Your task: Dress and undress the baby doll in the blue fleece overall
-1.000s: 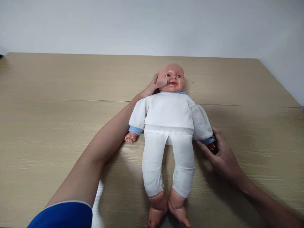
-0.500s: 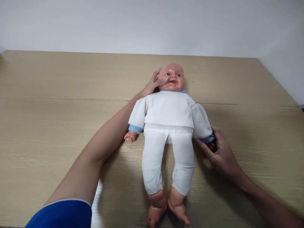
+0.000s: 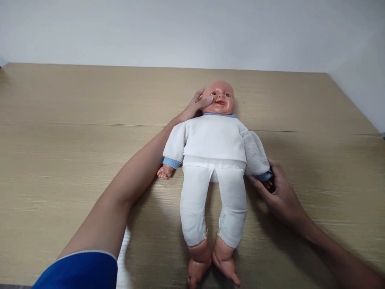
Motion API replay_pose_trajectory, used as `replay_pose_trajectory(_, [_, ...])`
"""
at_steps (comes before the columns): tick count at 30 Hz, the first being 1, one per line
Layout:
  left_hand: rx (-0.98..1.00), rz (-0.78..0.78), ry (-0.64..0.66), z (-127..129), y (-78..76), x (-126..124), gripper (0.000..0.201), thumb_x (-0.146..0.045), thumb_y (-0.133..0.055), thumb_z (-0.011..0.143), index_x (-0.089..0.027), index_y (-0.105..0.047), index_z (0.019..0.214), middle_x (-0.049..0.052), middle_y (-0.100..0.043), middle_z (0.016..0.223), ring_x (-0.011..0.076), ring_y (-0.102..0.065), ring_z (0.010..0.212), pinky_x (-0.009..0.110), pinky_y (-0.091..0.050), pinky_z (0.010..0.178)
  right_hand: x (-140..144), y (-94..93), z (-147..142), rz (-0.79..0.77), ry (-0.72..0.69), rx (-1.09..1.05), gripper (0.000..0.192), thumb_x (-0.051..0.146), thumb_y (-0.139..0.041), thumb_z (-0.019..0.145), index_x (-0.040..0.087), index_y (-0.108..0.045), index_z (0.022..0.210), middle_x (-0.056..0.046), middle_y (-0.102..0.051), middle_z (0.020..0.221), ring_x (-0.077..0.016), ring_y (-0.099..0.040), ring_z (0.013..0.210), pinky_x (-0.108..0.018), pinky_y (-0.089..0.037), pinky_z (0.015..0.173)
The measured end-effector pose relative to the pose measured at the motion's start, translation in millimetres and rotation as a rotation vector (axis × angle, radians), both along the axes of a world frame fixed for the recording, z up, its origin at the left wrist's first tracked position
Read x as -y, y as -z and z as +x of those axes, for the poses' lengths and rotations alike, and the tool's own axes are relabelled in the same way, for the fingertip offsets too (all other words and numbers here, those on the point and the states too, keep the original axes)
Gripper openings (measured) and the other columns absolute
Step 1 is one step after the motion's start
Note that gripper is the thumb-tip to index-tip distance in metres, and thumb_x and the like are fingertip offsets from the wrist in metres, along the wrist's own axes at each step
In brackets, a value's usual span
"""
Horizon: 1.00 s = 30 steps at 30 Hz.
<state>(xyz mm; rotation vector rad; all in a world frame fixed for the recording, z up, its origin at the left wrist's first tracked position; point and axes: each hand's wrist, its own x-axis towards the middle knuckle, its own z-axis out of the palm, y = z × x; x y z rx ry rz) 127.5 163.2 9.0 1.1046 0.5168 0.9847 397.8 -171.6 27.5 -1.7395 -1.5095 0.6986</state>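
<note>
A baby doll point(image 3: 214, 140) lies on its back with its head away from me, wearing a white fleece top with blue collar and cuffs and white cloth legs. My left hand point(image 3: 197, 105) cups the side of the doll's head, thumb on its cheek and the other fingers partly hidden behind it. Around the blue cuff and small hand of the doll's arm on the right, my right hand point(image 3: 278, 192) is curled, its fingertips partly out of sight. The doll's other arm rests beside my left forearm, and its bare feet point(image 3: 200, 263) point toward me.
Under the doll is a light wood-grain table point(image 3: 75, 160) with a seam running across it. A pale wall point(image 3: 180, 32) stands behind its far edge. My blue sleeve point(image 3: 81, 271) shows at the lower left, near a bright reflection on the tabletop.
</note>
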Motion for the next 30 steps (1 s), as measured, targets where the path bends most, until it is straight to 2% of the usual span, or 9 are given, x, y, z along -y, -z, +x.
replay_pose_trajectory(6, [-0.027,0.037,-0.036,2,8.0,-15,0.076,-0.060,-0.100,0.096,-0.029,-0.067,0.157,0.011,-0.076,0.175,0.0418,-0.056,0.184,0.059,-0.040,0.157,-3,-2.3,1,0.024,-0.002,0.052,0.069,0.075,-0.080,0.111,0.027,-0.068,0.159,-0.018,-0.082,0.146,-0.0423,-0.080,0.133,-0.066,-0.062,0.126])
replay_pose_trajectory(10, [-0.074,0.029,-0.011,-7,-0.1,-12,0.080,-0.064,-0.104,0.093,-0.031,-0.065,0.155,0.012,-0.079,0.167,0.0440,-0.064,0.177,0.065,-0.042,0.154,-6,0.0,3,0.064,-0.022,0.058,0.064,0.074,-0.078,0.112,0.028,-0.069,0.156,-0.017,-0.080,0.148,-0.0410,-0.077,0.138,-0.065,-0.061,0.129])
replay_pose_trajectory(14, [-0.234,0.066,0.002,-27,-26.3,1,0.085,-0.067,-0.109,0.088,-0.027,-0.067,0.150,0.019,-0.076,0.169,0.0496,-0.060,0.177,0.071,-0.039,0.154,-8,8.1,4,0.082,-0.021,-0.013,0.076,0.074,-0.079,0.111,0.029,-0.062,0.170,-0.019,-0.073,0.165,-0.0403,-0.073,0.150,-0.068,-0.056,0.136])
replay_pose_trajectory(17, [-0.419,0.248,-0.153,-38,-54.3,13,0.088,-0.059,-0.114,0.080,-0.021,-0.071,0.147,0.022,-0.065,0.178,0.0527,-0.035,0.187,0.073,-0.022,0.159,-13,16.8,6,0.105,0.028,-0.126,0.101,0.074,-0.082,0.108,0.028,-0.042,0.189,-0.024,-0.060,0.182,-0.0384,-0.072,0.154,-0.065,-0.062,0.131])
replay_pose_trajectory(19, [-0.464,0.421,-0.224,-35,-74.6,27,0.084,-0.055,-0.113,0.080,-0.024,-0.074,0.148,0.018,-0.062,0.182,0.0503,-0.023,0.189,0.069,-0.011,0.161,-17,20.6,8,0.132,0.044,-0.179,0.105,0.072,-0.082,0.108,0.028,-0.037,0.192,-0.025,-0.057,0.185,-0.0372,-0.073,0.154,-0.062,-0.065,0.127])
replay_pose_trajectory(22, [-0.412,0.647,-0.177,-8,-105.0,67,0.057,-0.058,-0.101,0.096,-0.028,-0.080,0.140,0.015,-0.071,0.173,0.0482,-0.024,0.188,0.066,-0.009,0.161,-22,17.6,10,0.219,0.063,-0.139,0.095,0.068,-0.080,0.108,0.026,-0.044,0.186,-0.024,-0.060,0.183,-0.0394,-0.069,0.159,-0.068,-0.060,0.134])
replay_pose_trajectory(25, [-0.431,0.868,-0.031,41,-131.6,134,0.032,-0.057,-0.086,0.112,-0.025,-0.082,0.111,0.015,-0.077,0.164,0.0475,-0.052,0.174,0.066,-0.025,0.158,-21,0.8,8,0.330,0.081,0.027,0.070,0.060,-0.078,0.111,0.021,-0.063,0.167,-0.024,-0.068,0.174,-0.0400,-0.066,0.163,-0.071,-0.051,0.144])
replay_pose_trajectory(28, [-0.456,1.287,0.264,93,-150.9,220,0.019,-0.041,-0.084,0.116,-0.025,-0.085,0.105,0.013,-0.083,0.157,0.0414,-0.070,0.156,0.060,-0.052,0.142,-10,-26.1,-2,0.411,0.084,0.135,0.029,0.045,-0.067,0.122,0.023,-0.077,0.136,-0.017,-0.082,0.148,-0.0303,-0.073,0.150,-0.056,-0.069,0.129])
replay_pose_trajectory(30, [-0.522,1.596,0.345,118,-158.9,280,0.025,-0.025,-0.067,0.122,-0.029,-0.092,0.126,0.010,-0.080,0.169,0.0342,-0.074,0.156,0.054,-0.061,0.131,5,-43.3,-11,0.448,0.056,0.140,0.025,0.040,-0.059,0.125,0.030,-0.077,0.111,-0.010,-0.085,0.125,-0.0264,-0.078,0.135,-0.047,-0.078,0.112])
